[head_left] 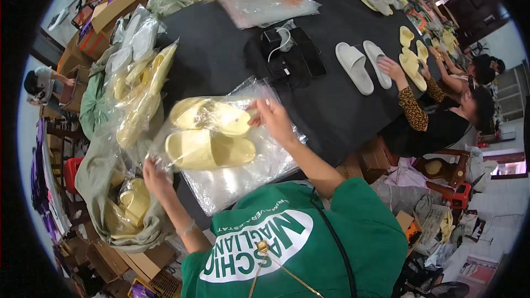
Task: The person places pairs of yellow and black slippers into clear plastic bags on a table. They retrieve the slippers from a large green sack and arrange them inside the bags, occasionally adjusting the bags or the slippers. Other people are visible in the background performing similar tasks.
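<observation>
A pair of pale yellow slide slippers (211,150) lies side by side inside a clear plastic bag (165,127), raised over a stack of flat clear bags (212,190). My left hand (157,177) is closed on the bag's near left part, its fingers blurred a little. At the slippers' right end, my right hand (273,121) has its fingers pinched together at the bag's edge. Glare on the film partly veils the far slipper.
To the left, a grey-green sack (91,179) holds bagged yellow slippers (134,201). More bagged slippers (146,91) pile at the black table's (210,55) left edge. Electronics with a white cable (284,44) lie mid-table. Co-workers' hands (393,72) handle white slides (354,69).
</observation>
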Demonstrator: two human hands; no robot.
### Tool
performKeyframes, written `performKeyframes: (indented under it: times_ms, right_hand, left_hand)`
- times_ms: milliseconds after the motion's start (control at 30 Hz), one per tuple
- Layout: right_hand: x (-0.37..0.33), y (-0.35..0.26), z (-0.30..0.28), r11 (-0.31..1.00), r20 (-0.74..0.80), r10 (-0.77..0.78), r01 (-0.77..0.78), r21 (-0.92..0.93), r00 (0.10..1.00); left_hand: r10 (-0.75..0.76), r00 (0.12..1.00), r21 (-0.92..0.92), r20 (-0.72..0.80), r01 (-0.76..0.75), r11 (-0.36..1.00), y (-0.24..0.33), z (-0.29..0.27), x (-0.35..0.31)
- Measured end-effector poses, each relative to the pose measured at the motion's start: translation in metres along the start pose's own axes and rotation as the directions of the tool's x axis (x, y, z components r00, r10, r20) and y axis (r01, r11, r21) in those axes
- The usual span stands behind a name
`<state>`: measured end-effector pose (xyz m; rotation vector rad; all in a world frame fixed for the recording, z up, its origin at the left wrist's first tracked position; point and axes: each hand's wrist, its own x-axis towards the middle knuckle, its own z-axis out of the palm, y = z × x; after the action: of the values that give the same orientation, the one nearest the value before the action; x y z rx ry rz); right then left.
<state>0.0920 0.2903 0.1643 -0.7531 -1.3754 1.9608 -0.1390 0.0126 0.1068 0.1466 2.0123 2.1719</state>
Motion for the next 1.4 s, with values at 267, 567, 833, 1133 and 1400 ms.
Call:
performKeyframes:
  times_ms: [267,567,833,1133,1400]
  right_hand:
    - [0.008,-0.008,-0.032,0.977,0.046,-0.053,0.062,-0.205,0.998]
    - [-0.042,0.047,-0.052,0.96,0.089,0.236,-0.218,-0.175,0.968]
    - [-0.044,0.04,-0.057,0.942,0.165,0.08,-0.02,-0.334,0.983]
    - [-0.049,0.034,-0.049,0.98,0.134,0.162,-0.143,-0.14,0.978]
    - [-0.062,0.018,-0.057,0.751,0.234,0.149,0.043,-0.659,0.961]
  left_hand:
    - [-0.314,0.945,0.009,0.09,0.315,0.949,-0.029,-0.064,-0.137]
    - [0.222,0.949,0.778,0.223,-0.31,0.547,-0.025,-0.011,-0.137]
    - [-0.079,0.915,0.858,0.396,-0.338,0.387,-0.071,0.007,-0.101]
    - [-0.006,0.929,0.888,0.37,-0.352,0.297,-0.091,0.012,-0.126]
    - [0.077,0.934,0.888,0.349,-0.356,0.292,-0.092,0.016,-0.133]
